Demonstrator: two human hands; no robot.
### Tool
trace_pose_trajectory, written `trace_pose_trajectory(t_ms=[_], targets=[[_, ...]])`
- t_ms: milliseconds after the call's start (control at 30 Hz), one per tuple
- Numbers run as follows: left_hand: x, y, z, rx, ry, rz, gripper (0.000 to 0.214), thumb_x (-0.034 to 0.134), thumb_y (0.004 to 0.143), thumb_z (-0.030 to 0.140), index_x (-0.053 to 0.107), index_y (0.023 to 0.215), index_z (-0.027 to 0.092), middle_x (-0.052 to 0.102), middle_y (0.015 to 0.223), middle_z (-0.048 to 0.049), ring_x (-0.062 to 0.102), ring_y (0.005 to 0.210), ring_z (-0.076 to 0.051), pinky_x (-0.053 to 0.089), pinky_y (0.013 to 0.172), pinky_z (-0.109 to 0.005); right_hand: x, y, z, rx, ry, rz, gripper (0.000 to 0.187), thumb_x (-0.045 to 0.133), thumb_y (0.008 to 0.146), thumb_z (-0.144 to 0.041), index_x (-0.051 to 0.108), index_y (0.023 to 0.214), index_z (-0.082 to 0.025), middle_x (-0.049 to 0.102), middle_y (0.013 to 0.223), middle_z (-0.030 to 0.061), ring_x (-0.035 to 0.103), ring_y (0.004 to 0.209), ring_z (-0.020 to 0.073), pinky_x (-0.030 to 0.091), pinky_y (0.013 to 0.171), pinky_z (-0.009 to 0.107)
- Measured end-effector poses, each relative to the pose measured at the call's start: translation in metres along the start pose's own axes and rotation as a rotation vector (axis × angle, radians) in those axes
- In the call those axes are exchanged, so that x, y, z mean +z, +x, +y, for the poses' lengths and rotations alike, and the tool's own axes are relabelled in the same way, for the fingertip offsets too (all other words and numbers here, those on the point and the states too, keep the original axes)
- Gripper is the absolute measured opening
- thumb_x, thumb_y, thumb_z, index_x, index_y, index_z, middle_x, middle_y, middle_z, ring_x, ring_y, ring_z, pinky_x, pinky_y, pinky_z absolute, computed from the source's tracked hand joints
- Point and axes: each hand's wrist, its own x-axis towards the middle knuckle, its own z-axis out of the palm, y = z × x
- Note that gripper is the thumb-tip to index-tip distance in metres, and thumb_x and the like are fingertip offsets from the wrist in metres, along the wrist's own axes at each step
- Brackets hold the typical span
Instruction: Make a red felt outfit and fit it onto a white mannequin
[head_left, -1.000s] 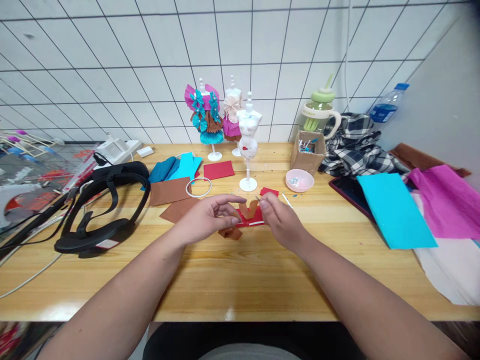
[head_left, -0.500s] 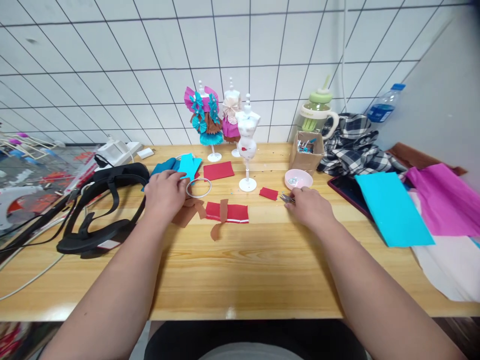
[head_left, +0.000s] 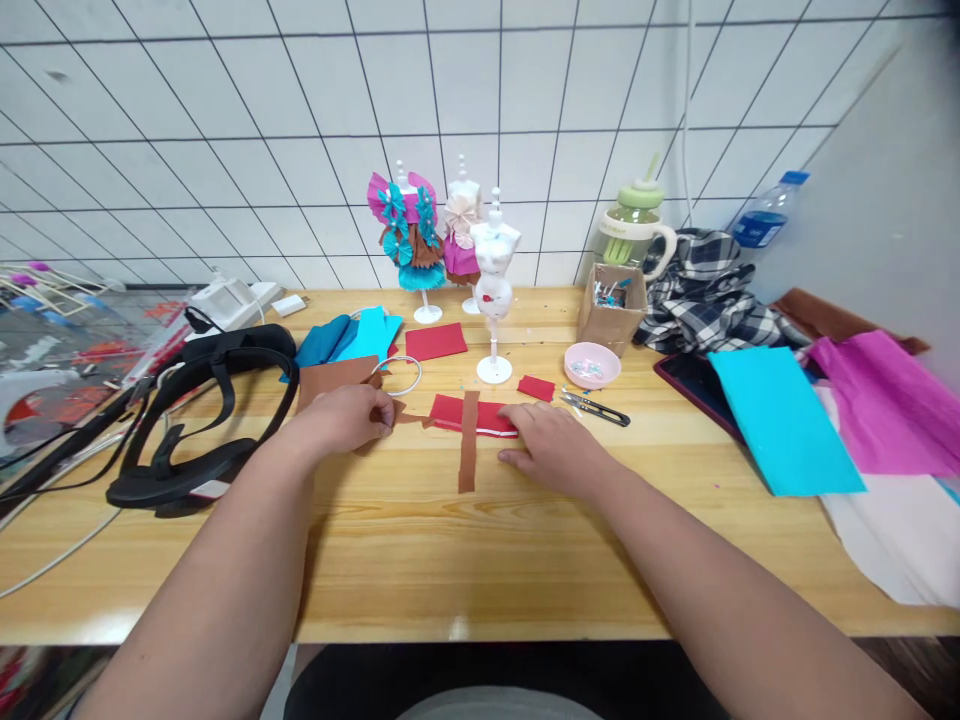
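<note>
A folded red paper piece (head_left: 491,417) with a white line along its front edge lies mid-table. Across it runs a straight brown paper strip (head_left: 468,455). Another thin brown strip (head_left: 412,416) stretches from the red piece to my left hand (head_left: 349,415), whose fingertips are pinched at its left end. Part of a larger brown sheet (head_left: 334,378) sits beneath and behind that hand. My right hand (head_left: 559,445) lays its fingers on the right end of the red piece, thumb apart on the table. Black thread snips (head_left: 600,408) rest to its right.
Behind are a bare white mini mannequin (head_left: 494,260), two dressed ones, a pink bowl (head_left: 592,366) and a cardboard box (head_left: 611,310). A black headset (head_left: 217,430) lies at left. Coloured paper sheets (head_left: 787,420) lie at right; a white ring (head_left: 405,375) is near my left hand.
My right hand has left the snips and moved left onto the red piece, which shifted right. The crossing brown strip is straighter. My left hand came nearer, uncovering the brown sheet.
</note>
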Motion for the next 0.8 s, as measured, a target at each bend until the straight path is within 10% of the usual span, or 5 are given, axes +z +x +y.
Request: trace_pose_trajectory(t_ms=[167, 367, 567, 667, 800], targets=[[0.003, 0.005, 0.001, -0.025, -0.030, -0.026, 0.051, 0.059, 0.072, 0.044, 0.058, 0.119, 0.025, 0.070, 0.097, -0.0046, 0.064, 0.084, -0.023, 0.042, 0.064, -0.029, -0.005, 0.000, 0.008, 0.015, -0.017, -0.015, 0.037, 0.063, 0.085, -0.030, 0.054, 0.118, -0.017, 0.062, 0.117, 0.0120, 0.057, 0.109, 0.0267, 0.040, 0.089, 0.037], [0.002, 0.008, 0.006, 0.015, 0.009, -0.023, 0.025, 0.047, 0.080, 0.042, 0.062, 0.084, 0.023, 0.069, 0.086, -0.0041, 0.062, 0.078, -0.022, 0.040, 0.064, -0.030, -0.004, 0.000, 0.008, 0.026, -0.028, -0.015, 0.037, 0.064, 0.083, -0.032, 0.055, 0.115, -0.017, 0.062, 0.115, 0.0120, 0.057, 0.108, 0.0266, 0.040, 0.088, 0.035], [-0.007, -0.003, -0.001, -0.344, 0.139, 0.495, 0.037, 0.044, 0.086, 0.037, 0.063, 0.114, 0.023, 0.064, 0.113, -0.0182, 0.055, 0.105, -0.040, 0.040, 0.079, -0.050, -0.017, -0.004, 0.016, 0.009, -0.053, -0.042, 0.018, 0.062, 0.081, -0.027, 0.057, 0.097, -0.020, 0.067, 0.096, 0.0073, 0.060, 0.091, 0.0242, 0.038, 0.075, 0.033], [-0.004, -0.007, 0.018, -0.244, 0.221, 0.667, 0.037, 0.042, 0.089, 0.032, 0.062, 0.120, 0.026, 0.052, 0.135, -0.0166, 0.042, 0.122, -0.043, 0.029, 0.092, -0.063, -0.022, -0.004, 0.021, 0.056, -0.066, -0.006, 0.012, 0.058, 0.085, -0.031, 0.060, 0.092, -0.022, 0.067, 0.084, 0.0060, 0.060, 0.085, 0.0237, 0.037, 0.075, 0.034], [0.013, -0.003, 0.055, 0.133, 0.192, 0.525, 0.031, 0.042, 0.092, 0.031, 0.068, 0.108, 0.029, 0.061, 0.129, -0.0083, 0.046, 0.122, -0.034, 0.018, 0.102, -0.065, -0.016, 0.002, 0.023, 0.178, -0.036, 0.104, 0.024, 0.045, 0.094, -0.035, 0.064, 0.097, -0.021, 0.070, 0.091, 0.0077, 0.060, 0.089, 0.0242, 0.039, 0.074, 0.033]])
